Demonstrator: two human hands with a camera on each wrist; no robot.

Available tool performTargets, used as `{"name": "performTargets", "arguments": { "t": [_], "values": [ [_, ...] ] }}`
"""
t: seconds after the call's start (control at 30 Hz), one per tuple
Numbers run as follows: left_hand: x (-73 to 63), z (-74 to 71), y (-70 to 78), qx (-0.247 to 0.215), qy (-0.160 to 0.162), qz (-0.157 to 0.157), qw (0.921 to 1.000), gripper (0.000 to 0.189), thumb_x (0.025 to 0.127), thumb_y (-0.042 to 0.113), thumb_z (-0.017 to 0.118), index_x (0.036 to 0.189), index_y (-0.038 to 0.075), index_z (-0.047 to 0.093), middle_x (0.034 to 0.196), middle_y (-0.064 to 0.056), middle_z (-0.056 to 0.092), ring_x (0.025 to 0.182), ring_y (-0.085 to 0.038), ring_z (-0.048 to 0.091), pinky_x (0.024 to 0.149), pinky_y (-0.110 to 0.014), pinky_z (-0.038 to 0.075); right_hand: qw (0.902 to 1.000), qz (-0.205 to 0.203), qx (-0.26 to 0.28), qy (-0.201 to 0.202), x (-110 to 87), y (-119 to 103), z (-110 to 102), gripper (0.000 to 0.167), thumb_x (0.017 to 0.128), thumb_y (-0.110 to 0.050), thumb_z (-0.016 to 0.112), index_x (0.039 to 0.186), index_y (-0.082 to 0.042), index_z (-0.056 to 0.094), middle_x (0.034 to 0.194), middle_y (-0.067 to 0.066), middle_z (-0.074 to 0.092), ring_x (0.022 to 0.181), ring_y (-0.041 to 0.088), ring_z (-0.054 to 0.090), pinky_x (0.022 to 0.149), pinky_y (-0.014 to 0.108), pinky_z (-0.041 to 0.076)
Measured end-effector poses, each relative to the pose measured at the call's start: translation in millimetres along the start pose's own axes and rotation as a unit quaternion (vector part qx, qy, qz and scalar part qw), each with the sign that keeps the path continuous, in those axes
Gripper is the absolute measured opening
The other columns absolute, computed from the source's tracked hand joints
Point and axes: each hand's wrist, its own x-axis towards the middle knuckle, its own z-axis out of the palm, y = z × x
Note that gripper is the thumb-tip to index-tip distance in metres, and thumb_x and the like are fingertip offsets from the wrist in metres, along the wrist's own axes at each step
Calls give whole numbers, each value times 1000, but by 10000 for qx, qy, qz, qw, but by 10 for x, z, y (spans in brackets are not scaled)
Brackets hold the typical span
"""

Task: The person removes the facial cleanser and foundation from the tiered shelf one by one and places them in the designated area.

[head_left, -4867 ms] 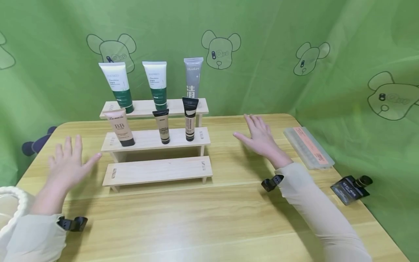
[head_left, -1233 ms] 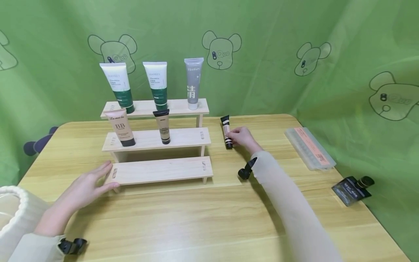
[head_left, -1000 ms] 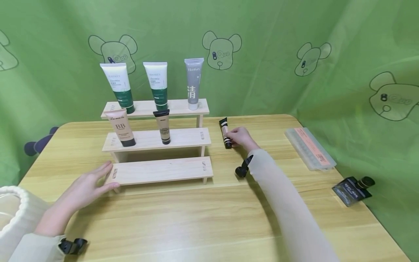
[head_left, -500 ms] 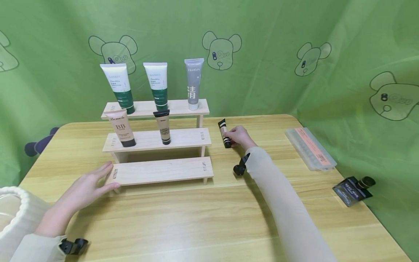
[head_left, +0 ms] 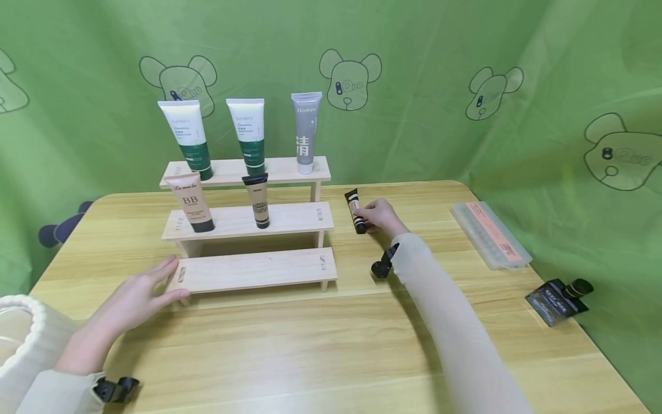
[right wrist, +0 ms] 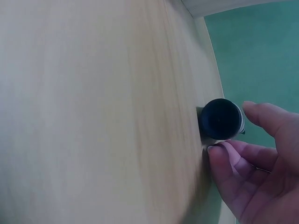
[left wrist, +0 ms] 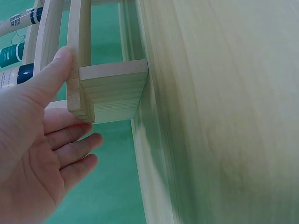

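Note:
In the head view, a slim black-and-beige cosmetic tube (head_left: 354, 203) lies on the table right of the stand, its cap toward me. My right hand (head_left: 381, 216) pinches it from the right; the right wrist view shows its round dark cap (right wrist: 219, 119) by the thumb and fingers. My left hand (head_left: 129, 300) holds the left end of the lowest step (head_left: 253, 270) of the wooden display stand, thumb in front, fingers behind. On the middle step stand a pink BB tube (head_left: 190, 200) and a small beige tube (head_left: 258, 200).
The top step bears two white-and-green tubes (head_left: 187, 135) (head_left: 248, 135) and a grey tube (head_left: 306, 132). Rightward lie a clear plastic case (head_left: 488, 233) and a dark bottle (head_left: 553, 302). A white basket (head_left: 36, 328) stands at the left. A green curtain (head_left: 414, 138) hangs behind.
The black-and-beige tube went from the middle step to the table, in my right hand. My left hand came to the lowest step. Over the last second the tube shifted slightly left and nearer.

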Motion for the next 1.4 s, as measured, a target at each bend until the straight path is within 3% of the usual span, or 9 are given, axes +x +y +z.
{"name": "performTargets", "arguments": {
  "t": [0.27, 0.47, 0.7, 0.93, 1.03, 1.17, 1.4],
  "values": [
    [-1, -1, 16, -5, -20, 3, 10000, 74, 86, 41, 63, 132, -12, 39, 133, -34, 35, 115, -54, 37, 94, -62, 32, 9991, -345, -122, 210, -159, -82, -118, 41, 89, -21, 60, 118, 8, 53, 105, 19, 55, 79, 27, 57, 69, 34, 55],
    [-7, -13, 21, -11, -69, -68, 10000, 75, 86, 42, 62, 133, -11, 37, 134, -34, 34, 116, -54, 36, 94, -62, 31, 9943, -1029, -123, 269, -366, -270, -177, 42, 90, -19, 60, 120, 8, 51, 109, 22, 55, 91, 39, 56, 76, 44, 53],
    [-14, -15, 12, -19, -11, -13, 10000, 74, 86, 41, 63, 132, -12, 38, 134, -34, 34, 115, -53, 37, 94, -62, 31, 9814, -1899, -196, 203, -633, -563, -145, 35, 88, -18, 64, 112, 7, 58, 96, 18, 58, 78, 23, 58, 68, 44, 56],
    [-12, -11, -1, -7, 15, 20, 10000, 74, 85, 40, 63, 132, -12, 39, 134, -34, 35, 115, -54, 37, 94, -62, 31, 9669, -2537, -259, -3, -884, -849, 65, 29, 86, -16, 66, 107, 3, 62, 90, 12, 61, 73, 29, 59, 59, 35, 56],
    [-9, -9, -2, 0, 24, 34, 10000, 74, 85, 40, 63, 132, -12, 39, 134, -34, 35, 115, -54, 38, 94, -62, 32, 9598, -2791, -224, -195, -923, -933, 201, 29, 85, -14, 67, 107, 5, 62, 87, 12, 61, 72, 31, 59, 58, 39, 55],
    [-2, -7, -5, -2, 0, 24, 10000, 74, 86, 40, 63, 133, -11, 38, 134, -33, 34, 115, -53, 38, 94, -62, 32, 9549, -2929, -156, -453, -951, -1018, 390, 27, 85, -12, 67, 106, 4, 63, 86, 11, 61, 70, 26, 59, 59, 39, 56],
    [-2, -6, -3, -32, -32, -20, 10000, 74, 86, 41, 62, 133, -11, 38, 135, -33, 34, 115, -53, 37, 94, -62, 31, 9512, -2995, -160, -727, -1004, -1189, 677, 28, 85, -12, 67, 108, 3, 62, 87, 9, 60, 76, 19, 57, 58, 27, 55]
  ]
}}
